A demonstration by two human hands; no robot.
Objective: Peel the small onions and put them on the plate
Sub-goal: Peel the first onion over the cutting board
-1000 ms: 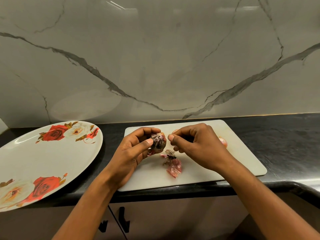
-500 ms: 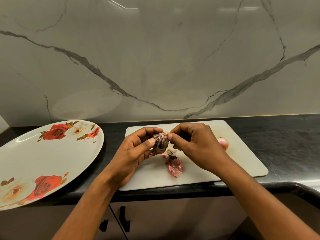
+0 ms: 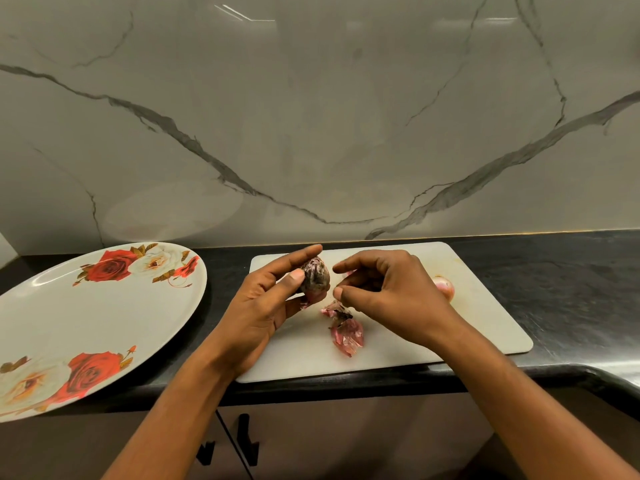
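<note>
Left hand [image 3: 266, 306] grips the small onion [image 3: 315, 277] between thumb and forefinger, held just above the left part of the white cutting board [image 3: 485, 323], centre of frame. The onion's skin is dark, mottled and mostly still on, with a pink patch at its lower end. Right hand [image 3: 391, 292]: half a second ago its fingertips were on the top of the onion; now it sits just to the right with a clear gap between. Its fingers are curled, forefinger and thumb tips close but not meeting. There is a pinkish fleck between them; cannot tell whether it is a pinched scrap of skin. Reading: one pull at the skin has just ended, either with a strip off or with a slip. This onion needs more passes before it is clean. Loose pink peels [image 3: 346, 332] lie on the board below the hands. A second onion [image 3: 443, 287], pale pink, rests on the board behind the right hand, partly hidden; whether it is peeled is unclear. The rose-patterned plate [image 3: 86, 323] sits at lower left on the black counter [image 3: 571, 289], well apart from the board, with no onion on it. Judgement: task is early, no delivery made yet.
</note>
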